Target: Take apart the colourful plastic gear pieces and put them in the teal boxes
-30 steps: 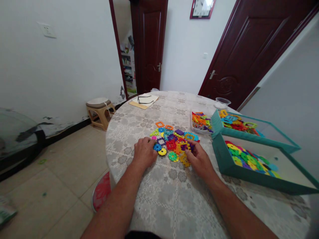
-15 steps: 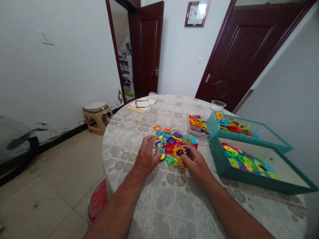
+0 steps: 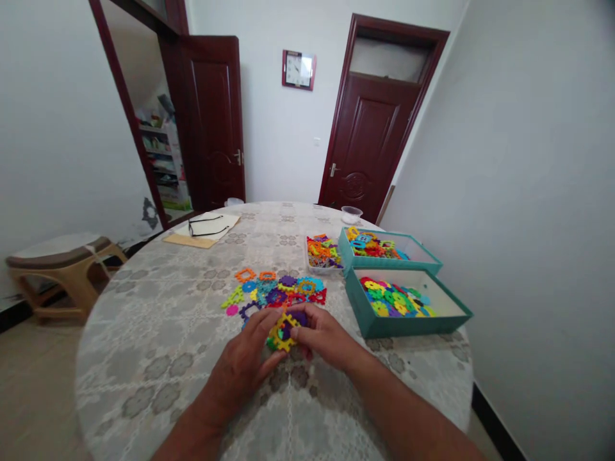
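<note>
Left hand: lower middle of the frame; the left hand [image 3: 244, 351] is curled at the left edge of a yellow piece; whether it grips or only steadies cannot be told. Half a second earlier it was spread, apart from that piece.
Right hand: the right hand [image 3: 325, 334] pinches the yellow piece [image 3: 287, 345] from the right, thumb in front, as before.
Yellow piece, location: lower middle, between the hands, at the near edge of the pile; the hands have drawn together around it.
Yellow piece, condition: flat plastic, toothed rim, open centre, tilted towards the viewer; purple and green show through and beside it. Finer detail blurred.
Pile: mixed plastic pieces [image 3: 269, 294] on the patterned tablecloth [image 3: 158, 314], centre of the frame; orange frames at the far side, a pink disc at left.
Boxes: right of centre, a teal box [image 3: 408, 328] holds toothed discs; a teal tray [image 3: 377, 262] behind holds assorted pieces.
Tub: clear tub [image 3: 327, 269] of small pieces, left of the tray.
Glasses: black-framed glasses [image 3: 191, 228] on paper [image 3: 229, 221], left of centre.
Clock: wall clock [image 3: 298, 69], upper middle; earlier upper right, the view having turned.
</note>
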Demonstrator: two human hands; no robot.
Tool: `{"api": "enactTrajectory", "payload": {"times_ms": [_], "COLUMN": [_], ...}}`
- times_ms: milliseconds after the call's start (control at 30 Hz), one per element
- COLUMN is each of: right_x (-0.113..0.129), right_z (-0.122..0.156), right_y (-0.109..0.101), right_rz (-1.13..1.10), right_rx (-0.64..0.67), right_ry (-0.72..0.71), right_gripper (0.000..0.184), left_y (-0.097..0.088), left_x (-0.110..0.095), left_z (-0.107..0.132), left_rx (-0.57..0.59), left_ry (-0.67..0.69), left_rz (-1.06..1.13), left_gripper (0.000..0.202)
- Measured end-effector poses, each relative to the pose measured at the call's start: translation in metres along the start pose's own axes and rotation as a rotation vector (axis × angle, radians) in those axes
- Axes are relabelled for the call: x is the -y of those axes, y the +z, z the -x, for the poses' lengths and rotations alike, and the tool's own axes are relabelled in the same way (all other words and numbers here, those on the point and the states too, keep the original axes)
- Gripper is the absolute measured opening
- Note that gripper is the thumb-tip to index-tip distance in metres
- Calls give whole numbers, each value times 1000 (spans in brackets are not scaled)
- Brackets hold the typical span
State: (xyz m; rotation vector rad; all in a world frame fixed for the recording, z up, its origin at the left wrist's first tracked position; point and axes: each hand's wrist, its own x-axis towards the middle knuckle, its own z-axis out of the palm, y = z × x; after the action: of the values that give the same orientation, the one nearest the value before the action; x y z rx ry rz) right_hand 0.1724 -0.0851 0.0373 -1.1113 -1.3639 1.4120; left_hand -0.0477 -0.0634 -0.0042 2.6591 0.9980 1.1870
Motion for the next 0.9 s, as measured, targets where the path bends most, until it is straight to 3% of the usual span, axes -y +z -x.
{"api": "enactTrajectory", "payload": {"times_ms": [100,167,333,433,567,667,767,900], "right_x": [36,63,113,122,114,103,90,76], "right_z": [15,21,1,-27,-50,-50,-50,-58], "right_y": [-21,-47,-144,-203,-254,-268,-265,-243], "right_rz": [177,304,647,895,996,1106,1234,1384], "right_rx": [-96,-206,-620,-838,-885,-927,-919,-687], "right_ry": [-72,-127,-281,-131,6,16,-59,-204], "right_gripper": [47,49,55,52,45,44,43,41], "left_y": [-2,-2,-1,-2,-3,-3,-2,2], "left_x": [1,3,7,9,9,9,10,16], "left_z": [-2,-3,-5,-6,-7,-7,-7,-4], "left_rx": [-71,-108,-124,-89,-90,-93,-74,-75], "left_ry": [-41,-69,-98,-101,-111,-117,-128,-151], "left_rz": [-47,-59,-59,-55,-53,-55,-54,-87], "left_gripper": [55,40,20,15,15,16,17,16]}}
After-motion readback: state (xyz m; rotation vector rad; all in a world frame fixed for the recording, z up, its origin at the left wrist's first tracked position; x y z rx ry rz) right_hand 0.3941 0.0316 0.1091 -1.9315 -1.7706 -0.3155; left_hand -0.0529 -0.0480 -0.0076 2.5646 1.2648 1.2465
